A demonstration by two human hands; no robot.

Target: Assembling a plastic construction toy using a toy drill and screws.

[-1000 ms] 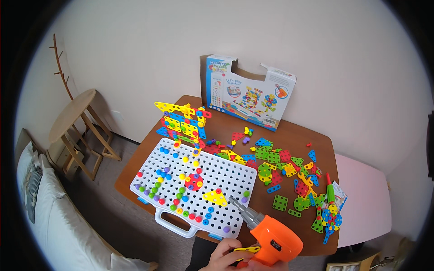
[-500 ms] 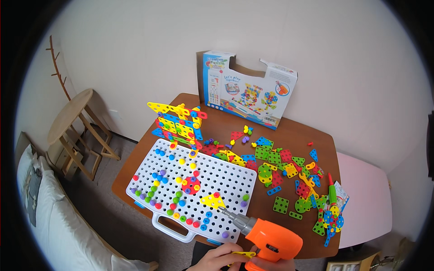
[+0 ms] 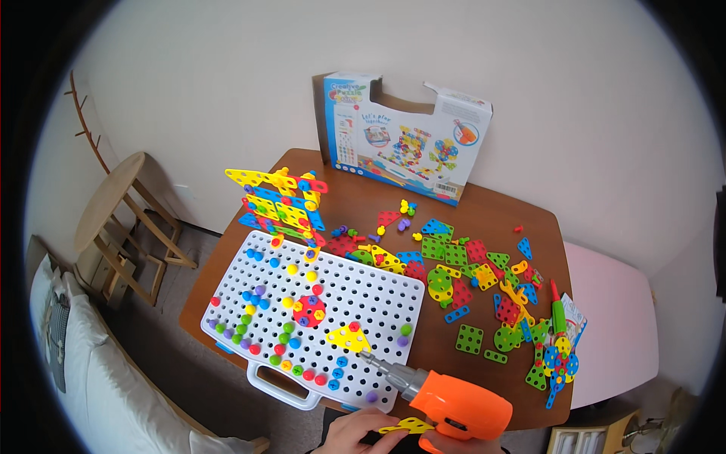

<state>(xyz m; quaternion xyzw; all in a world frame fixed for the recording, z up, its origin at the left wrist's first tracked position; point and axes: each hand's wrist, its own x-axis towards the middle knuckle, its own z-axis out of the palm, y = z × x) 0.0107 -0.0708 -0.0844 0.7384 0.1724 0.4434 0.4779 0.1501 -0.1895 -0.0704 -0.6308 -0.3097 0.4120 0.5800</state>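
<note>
At the lower edge my right hand (image 3: 452,443) is closed round an orange toy drill (image 3: 463,402), mostly hidden behind it. Its grey bit points left over a white pegboard case (image 3: 378,299), close to a yellow triangular plate (image 3: 349,338) with a red screw in it. My left hand (image 3: 355,433) pinches a small yellow plate with holes (image 3: 412,424), just left of the drill. Colored pegs and screws sit in the board, along with a red round plate (image 3: 308,312). The case's white handle (image 3: 280,390) faces me.
Behind the board stands a built structure of colored plates (image 3: 280,200). A cardboard toy box (image 3: 404,136) stands at the back of the brown table (image 3: 431,378). Loose plates (image 3: 469,339) and screws lie to the right, near a green-handled screwdriver (image 3: 558,318). A sofa (image 3: 113,378) is at left.
The view has shifted slightly, so the board and box appear further left. My left hand has moved a little left, and more of the yellow plate shows. Both hands keep their hold.
</note>
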